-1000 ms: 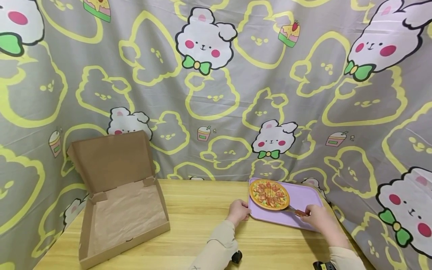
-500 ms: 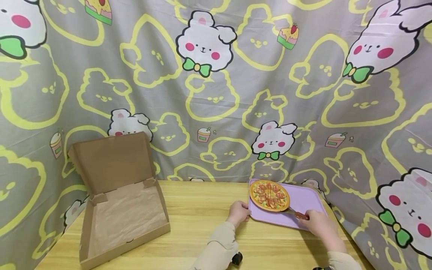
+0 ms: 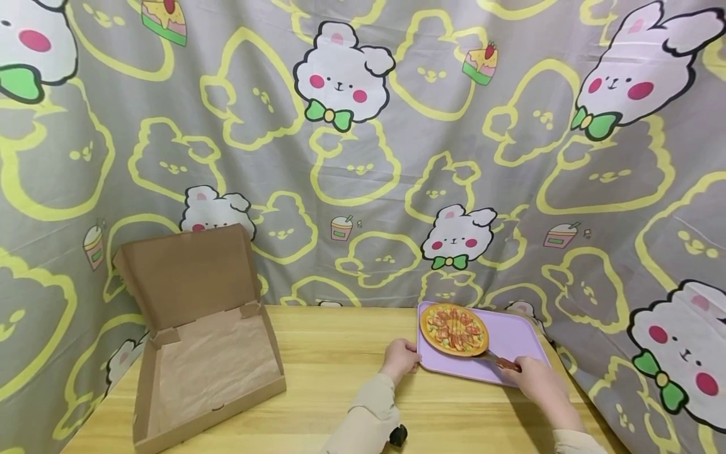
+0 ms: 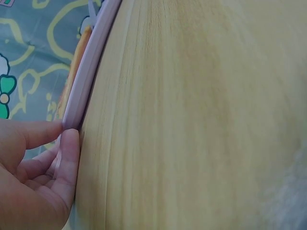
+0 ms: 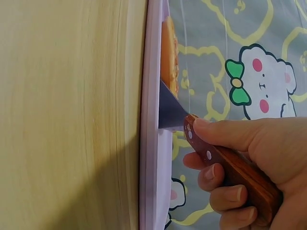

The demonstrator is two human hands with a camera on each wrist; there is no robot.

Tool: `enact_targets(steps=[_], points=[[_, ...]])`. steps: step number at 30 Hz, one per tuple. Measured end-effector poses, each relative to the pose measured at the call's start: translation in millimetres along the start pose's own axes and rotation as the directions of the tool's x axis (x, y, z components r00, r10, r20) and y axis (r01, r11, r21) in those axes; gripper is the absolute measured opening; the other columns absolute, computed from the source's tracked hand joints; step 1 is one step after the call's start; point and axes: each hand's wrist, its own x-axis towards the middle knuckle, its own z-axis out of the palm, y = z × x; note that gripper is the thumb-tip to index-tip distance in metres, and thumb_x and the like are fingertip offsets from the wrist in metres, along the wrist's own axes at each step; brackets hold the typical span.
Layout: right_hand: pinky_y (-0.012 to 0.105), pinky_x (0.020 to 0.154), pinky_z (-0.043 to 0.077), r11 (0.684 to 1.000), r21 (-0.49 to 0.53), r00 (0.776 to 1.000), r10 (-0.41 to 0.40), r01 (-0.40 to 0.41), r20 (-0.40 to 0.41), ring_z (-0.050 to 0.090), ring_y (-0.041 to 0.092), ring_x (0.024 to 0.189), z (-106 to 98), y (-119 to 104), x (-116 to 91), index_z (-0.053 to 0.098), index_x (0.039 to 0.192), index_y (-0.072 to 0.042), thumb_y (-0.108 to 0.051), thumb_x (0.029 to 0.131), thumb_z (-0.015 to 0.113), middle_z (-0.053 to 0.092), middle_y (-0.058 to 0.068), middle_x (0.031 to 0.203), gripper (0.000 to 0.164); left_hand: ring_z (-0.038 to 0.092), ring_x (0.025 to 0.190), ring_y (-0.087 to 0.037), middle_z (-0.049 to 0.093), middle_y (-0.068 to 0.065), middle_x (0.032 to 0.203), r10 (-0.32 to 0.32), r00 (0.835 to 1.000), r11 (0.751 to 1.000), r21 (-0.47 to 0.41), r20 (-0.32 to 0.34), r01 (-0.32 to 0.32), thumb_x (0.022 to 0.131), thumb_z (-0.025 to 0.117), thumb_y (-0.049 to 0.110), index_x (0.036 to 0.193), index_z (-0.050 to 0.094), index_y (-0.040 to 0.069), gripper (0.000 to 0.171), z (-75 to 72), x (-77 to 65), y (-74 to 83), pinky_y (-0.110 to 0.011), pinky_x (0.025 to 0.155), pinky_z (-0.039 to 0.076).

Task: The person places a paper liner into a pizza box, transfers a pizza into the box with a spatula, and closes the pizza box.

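A round pizza (image 3: 454, 330) lies on the left part of a purple tray (image 3: 518, 331) at the right of the table. My left hand (image 3: 401, 357) pinches the tray's near left corner; in the left wrist view the thumb and a finger meet on the rim (image 4: 88, 72). My right hand (image 3: 539, 380) grips the brown wooden handle (image 5: 235, 167) of a spatula (image 3: 498, 360), thumb laid along its top. In the right wrist view the metal blade (image 5: 170, 108) slants down into the tray, its front end at the pizza's edge (image 5: 169, 57).
An open cardboard box (image 3: 212, 366) with brown paper inside stands at the left of the wooden table (image 3: 334, 353), lid raised against the curtain. A grey curtain (image 3: 363, 252) with bunny prints hangs behind and at both sides.
The right hand has shifted slightly down and toward the near side, still holding the spatula by its handle. The left hand keeps its place at the tray's corner. The pizza looks nearly unmoved.
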Motion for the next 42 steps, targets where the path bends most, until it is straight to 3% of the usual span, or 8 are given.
enact_targets(steps=[14, 21, 28, 36, 42], points=[[0.032, 0.049, 0.032, 0.999, -0.038, 1.000, 0.030, -0.030, -0.007, 0.047, 0.018, 0.059, -11, 9, -14, 0.058, 0.074, -0.014, -0.039, 0.090, 0.064, 0.049, 0.000, 0.062, 0.031, 0.057, 0.052, -0.009, 0.059, -0.003, 0.066, 0.016, 1.000, 0.999, -0.032, 0.014, -0.015, 0.079, 0.070, -0.007, 0.087, 0.066, -0.007, 0.009, -1.3, -4.7, 1.0, -0.023, 0.050, 0.055], [0.034, 0.050, 0.033, 0.999, -0.049, 1.000, 0.015, -0.015, -0.003, 0.050, 0.020, 0.062, -26, 9, -18, 0.059, 0.078, -0.013, -0.043, 0.092, 0.061, 0.055, 0.003, 0.068, 0.033, 0.059, 0.057, -0.009, 0.062, -0.005, 0.069, 0.020, 0.999, 0.998, -0.062, 0.033, -0.018, 0.080, 0.067, -0.007, 0.089, 0.066, -0.008, 0.009, -3.7, -3.3, -0.2, -0.022, 0.054, 0.055], [0.037, 0.050, 0.035, 0.997, -0.075, 0.998, -0.034, 0.030, -0.051, 0.052, 0.022, 0.061, -36, 7, -20, 0.059, 0.077, -0.012, -0.036, 0.092, 0.063, 0.056, 0.004, 0.067, 0.029, 0.061, 0.064, -0.011, 0.065, -0.008, 0.076, 0.019, 0.997, 0.997, -0.076, 0.069, -0.014, 0.080, 0.066, -0.006, 0.093, 0.068, -0.010, 0.013, -9.6, -4.1, -5.0, -0.024, 0.062, 0.057], [0.034, 0.048, 0.032, 0.997, -0.076, 0.999, -0.009, 0.006, -0.039, 0.049, 0.022, 0.060, -52, 7, -27, 0.058, 0.077, -0.014, -0.042, 0.092, 0.061, 0.052, 0.002, 0.065, 0.032, 0.057, 0.066, -0.013, 0.067, -0.014, 0.082, 0.015, 0.983, 0.987, -0.159, 0.185, 0.015, 0.084, 0.060, -0.001, 0.108, 0.065, -0.011, 0.026, -25.1, -13.7, -4.6, -0.025, 0.060, 0.054], [0.036, 0.048, 0.034, 0.996, -0.084, 0.999, -0.011, 0.007, -0.037, 0.052, 0.024, 0.063, -59, 11, -28, 0.064, 0.088, -0.013, -0.054, 0.091, 0.058, 0.057, 0.006, 0.072, 0.042, 0.060, 0.068, -0.017, 0.069, -0.017, 0.091, 0.002, 0.979, 0.992, -0.122, 0.203, 0.023, 0.089, 0.061, 0.010, 0.114, 0.065, -0.003, 0.029, -43.1, -24.2, -1.7, -0.028, 0.057, 0.052]])
